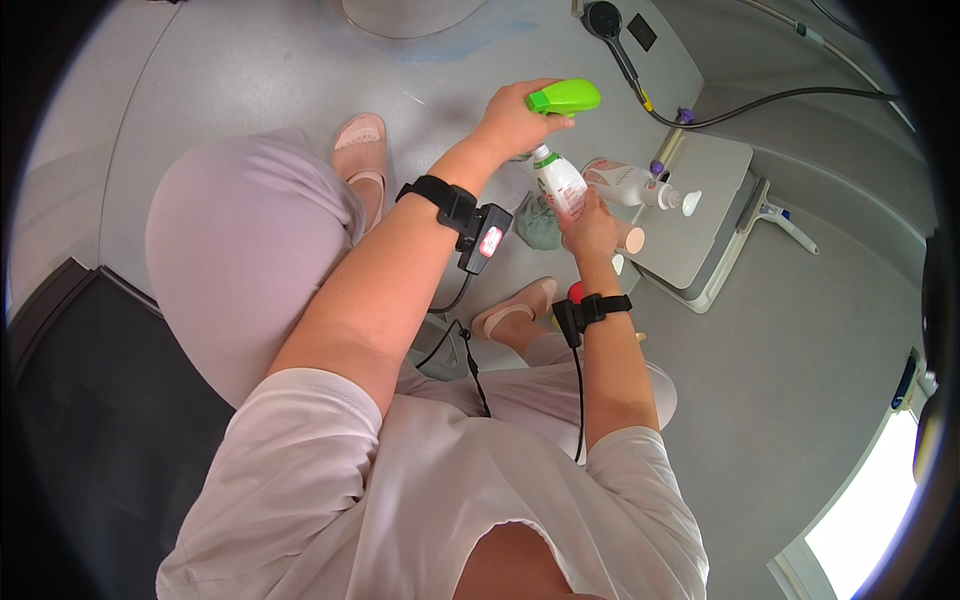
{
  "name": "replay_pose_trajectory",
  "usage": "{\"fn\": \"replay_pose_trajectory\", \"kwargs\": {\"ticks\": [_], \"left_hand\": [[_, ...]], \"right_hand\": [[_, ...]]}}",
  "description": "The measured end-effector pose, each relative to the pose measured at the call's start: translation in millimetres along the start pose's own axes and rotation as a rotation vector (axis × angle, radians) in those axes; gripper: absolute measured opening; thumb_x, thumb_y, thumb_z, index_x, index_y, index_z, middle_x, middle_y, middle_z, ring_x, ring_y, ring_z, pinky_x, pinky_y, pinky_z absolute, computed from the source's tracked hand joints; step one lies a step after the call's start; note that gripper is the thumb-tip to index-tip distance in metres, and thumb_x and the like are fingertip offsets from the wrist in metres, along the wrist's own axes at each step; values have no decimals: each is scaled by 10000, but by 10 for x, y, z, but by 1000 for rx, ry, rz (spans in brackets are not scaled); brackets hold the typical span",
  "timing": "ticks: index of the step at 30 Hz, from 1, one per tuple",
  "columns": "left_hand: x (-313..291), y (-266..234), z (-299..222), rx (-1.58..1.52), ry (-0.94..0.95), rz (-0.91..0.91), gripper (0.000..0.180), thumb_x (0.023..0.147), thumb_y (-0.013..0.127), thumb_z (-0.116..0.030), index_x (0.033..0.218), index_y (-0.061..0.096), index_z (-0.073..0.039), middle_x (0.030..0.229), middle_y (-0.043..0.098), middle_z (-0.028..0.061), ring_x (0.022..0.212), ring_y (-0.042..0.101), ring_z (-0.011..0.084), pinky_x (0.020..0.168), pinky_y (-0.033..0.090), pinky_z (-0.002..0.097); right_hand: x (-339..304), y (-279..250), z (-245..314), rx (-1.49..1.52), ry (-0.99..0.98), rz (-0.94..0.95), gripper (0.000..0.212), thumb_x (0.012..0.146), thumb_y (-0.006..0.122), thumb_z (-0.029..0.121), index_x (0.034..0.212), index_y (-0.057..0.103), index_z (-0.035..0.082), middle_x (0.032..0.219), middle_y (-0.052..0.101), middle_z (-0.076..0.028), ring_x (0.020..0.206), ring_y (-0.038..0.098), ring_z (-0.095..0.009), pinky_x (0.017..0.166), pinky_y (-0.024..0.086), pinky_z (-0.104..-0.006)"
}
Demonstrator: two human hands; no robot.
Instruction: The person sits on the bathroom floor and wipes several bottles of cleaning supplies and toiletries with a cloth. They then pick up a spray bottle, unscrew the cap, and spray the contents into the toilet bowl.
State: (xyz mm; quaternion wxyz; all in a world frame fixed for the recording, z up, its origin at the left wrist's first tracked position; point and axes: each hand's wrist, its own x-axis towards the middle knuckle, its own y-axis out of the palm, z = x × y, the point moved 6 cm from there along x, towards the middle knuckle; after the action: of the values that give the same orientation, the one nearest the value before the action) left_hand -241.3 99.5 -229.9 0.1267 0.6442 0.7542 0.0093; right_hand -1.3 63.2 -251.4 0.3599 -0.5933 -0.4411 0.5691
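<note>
My left hand [512,118] is closed around a bright green spray head [566,96], which looks like the trigger top of a spray bottle. Just below it, my right hand [592,232] grips a white bottle [560,183] with a green collar and printed label. The bottle tilts, its narrow neck pointing up towards my left hand. Bottle and spray head appear apart; whether a tube joins them I cannot tell. Beside my right hand lies a pale pump bottle [625,184], and close to its wrist a bottle with a peach cap [630,238]. A grey-green cloth [538,224] lies to its left.
On the right stands a grey flat-topped box [695,205] with a white squeegee [790,228] at its edge. A purple-ended stick [670,140] leans behind it. The black shower head [603,22] and its hose [780,97] run along the far right. My sandalled foot [362,150] is left.
</note>
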Motion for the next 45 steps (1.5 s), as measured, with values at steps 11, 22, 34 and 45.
{"fn": "replay_pose_trajectory", "kwargs": {"ticks": [11,22,34,45], "left_hand": [[-13,-11,-32,0,-7,-5,486,717,792,-150,1179,656,-88,1028,710,87,922,660,194,860,504,306],[-22,-11,-56,3,-4,1,482,720,791,-143,1179,656,-90,1036,707,87,932,657,197,864,504,310],[-4,-8,-34,18,1,11,482,723,790,-161,1181,655,-97,1040,706,92,940,659,213,867,505,316],[-5,-11,-16,10,7,-9,485,714,790,-170,1174,658,-95,1040,706,96,939,660,224,869,505,320]], "right_hand": [[-14,-94,67,-64,23,21,627,744,765,309,1265,469,122,1115,616,-145,936,658,-355,748,546,-460],[-2,-68,38,-44,8,13,626,745,767,292,1270,475,118,1122,620,-160,951,654,-368,768,542,-468],[-22,-148,90,-52,-15,-36,593,744,771,276,1239,489,111,1111,625,-163,952,654,-366,768,543,-458],[20,-88,32,-64,-38,-42,730,749,712,557,1257,502,78,1121,641,-199,946,657,-385,772,531,-479]]}}
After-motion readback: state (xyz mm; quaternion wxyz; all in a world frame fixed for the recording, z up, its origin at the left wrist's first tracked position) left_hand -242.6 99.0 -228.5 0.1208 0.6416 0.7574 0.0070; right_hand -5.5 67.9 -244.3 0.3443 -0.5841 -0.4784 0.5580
